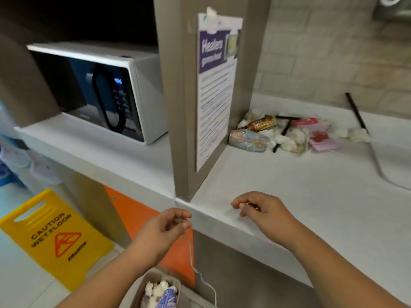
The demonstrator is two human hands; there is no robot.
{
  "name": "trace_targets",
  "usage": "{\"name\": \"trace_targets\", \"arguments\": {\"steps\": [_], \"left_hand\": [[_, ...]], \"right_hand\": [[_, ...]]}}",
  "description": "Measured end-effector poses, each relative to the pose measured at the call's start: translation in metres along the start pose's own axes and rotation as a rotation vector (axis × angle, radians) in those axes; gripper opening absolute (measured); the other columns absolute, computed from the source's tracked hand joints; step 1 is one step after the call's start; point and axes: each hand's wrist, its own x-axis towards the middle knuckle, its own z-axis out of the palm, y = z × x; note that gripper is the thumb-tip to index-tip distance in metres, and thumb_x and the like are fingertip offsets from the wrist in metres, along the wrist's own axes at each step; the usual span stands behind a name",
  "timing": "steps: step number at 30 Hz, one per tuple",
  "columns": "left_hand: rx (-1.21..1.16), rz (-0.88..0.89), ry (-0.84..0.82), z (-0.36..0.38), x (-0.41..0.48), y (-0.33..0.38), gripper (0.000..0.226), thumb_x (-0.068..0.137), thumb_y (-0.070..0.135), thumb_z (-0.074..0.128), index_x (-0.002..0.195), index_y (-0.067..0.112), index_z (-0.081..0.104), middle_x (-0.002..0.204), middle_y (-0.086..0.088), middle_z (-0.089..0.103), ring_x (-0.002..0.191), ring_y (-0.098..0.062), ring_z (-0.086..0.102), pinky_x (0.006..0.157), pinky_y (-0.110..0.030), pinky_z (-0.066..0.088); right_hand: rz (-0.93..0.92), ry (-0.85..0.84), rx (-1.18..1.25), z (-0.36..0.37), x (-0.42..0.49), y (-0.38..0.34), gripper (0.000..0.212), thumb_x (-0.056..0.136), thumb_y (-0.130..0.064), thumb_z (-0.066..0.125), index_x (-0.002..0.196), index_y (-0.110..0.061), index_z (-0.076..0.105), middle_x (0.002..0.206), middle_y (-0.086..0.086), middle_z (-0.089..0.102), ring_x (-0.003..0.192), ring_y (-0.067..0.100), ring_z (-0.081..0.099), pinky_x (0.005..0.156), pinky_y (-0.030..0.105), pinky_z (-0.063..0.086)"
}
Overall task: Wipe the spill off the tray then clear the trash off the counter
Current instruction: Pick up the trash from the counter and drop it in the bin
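Note:
A pile of trash (287, 133) lies at the back of the white counter (311, 196): crumpled tissues, snack wrappers, black straws and pink packets. My left hand (164, 232) pinches a thin white string (195, 270) that hangs down in front of the counter edge. My right hand (262, 212) hovers over the counter's front edge with fingers curled, holding nothing that I can make out. Below my hands stands a bin (160, 292) holding crumpled tissues and a blue wrapper. No tray is in view.
A white microwave (100, 90) sits on the left counter section. A grey pillar (200, 96) with a taped notice divides the counter. A yellow wet-floor sign (53, 238) stands on the floor at left. A grey cable (382, 170) runs along the counter's right.

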Motion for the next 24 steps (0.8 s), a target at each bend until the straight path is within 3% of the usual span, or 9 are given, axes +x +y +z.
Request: {"name": "trace_targets", "arguments": {"steps": [3, 8, 14, 17, 19, 24], "left_hand": [[-0.032, 0.038, -0.032, 0.020, 0.018, 0.030, 0.017, 0.090, 0.012, 0.060, 0.103, 0.022, 0.066, 0.097, -0.004, 0.071, 0.087, -0.013, 0.067, 0.070, -0.009, 0.047], [-0.037, 0.069, -0.026, 0.058, 0.061, 0.070, 0.025, 0.090, 0.003, 0.055, 0.103, 0.022, 0.065, 0.096, -0.001, 0.072, 0.085, -0.010, 0.067, 0.068, -0.006, 0.045], [-0.042, 0.038, 0.013, 0.095, 0.107, 0.090, 0.023, 0.091, 0.007, 0.054, 0.101, 0.025, 0.066, 0.095, 0.001, 0.072, 0.086, -0.011, 0.067, 0.074, -0.017, 0.046], [-0.031, 0.009, 0.044, 0.106, 0.123, 0.094, 0.021, 0.091, 0.009, 0.057, 0.100, 0.025, 0.066, 0.095, 0.000, 0.072, 0.085, -0.009, 0.067, 0.076, -0.016, 0.046], [0.037, 0.011, 0.065, 0.112, 0.131, 0.094, 0.018, 0.091, 0.014, 0.059, 0.098, 0.029, 0.067, 0.093, 0.004, 0.071, 0.085, -0.003, 0.065, 0.073, -0.008, 0.044], [0.248, 0.063, 0.106, 0.120, 0.149, 0.096, 0.018, 0.091, 0.018, 0.059, 0.098, 0.033, 0.065, 0.089, 0.013, 0.069, 0.083, 0.005, 0.059, 0.074, -0.001, 0.040]], "right_hand": [[0.032, 0.032, -0.024, -0.035, 0.006, 0.012, 0.022, 0.095, -0.016, 0.053, 0.092, -0.030, 0.071, 0.094, -0.016, 0.068, 0.082, -0.001, 0.064, 0.075, 0.011, 0.045], [0.059, 0.052, -0.072, -0.091, 0.031, 0.033, 0.023, 0.094, -0.016, 0.052, 0.091, -0.031, 0.070, 0.095, -0.014, 0.068, 0.083, 0.004, 0.065, 0.080, 0.022, 0.050], [0.048, 0.029, -0.136, -0.144, 0.077, 0.059, 0.022, 0.093, -0.017, 0.053, 0.090, -0.032, 0.069, 0.096, -0.016, 0.067, 0.085, 0.002, 0.063, 0.077, 0.019, 0.049], [-0.003, 0.028, -0.234, -0.158, 0.106, 0.069, 0.017, 0.093, -0.021, 0.055, 0.097, -0.031, 0.068, 0.105, -0.015, 0.062, 0.089, 0.002, 0.058, 0.077, 0.015, 0.044], [-0.066, 0.026, -0.328, -0.161, 0.128, 0.075, 0.018, 0.092, -0.019, 0.056, 0.104, -0.028, 0.067, 0.114, -0.008, 0.058, 0.097, 0.008, 0.057, 0.085, 0.020, 0.044], [-0.183, 0.030, -0.532, -0.160, 0.178, 0.083, 0.035, 0.092, -0.021, 0.055, 0.127, -0.023, 0.055, 0.135, -0.003, 0.042, 0.119, 0.016, 0.045, 0.100, 0.025, 0.037]]}}
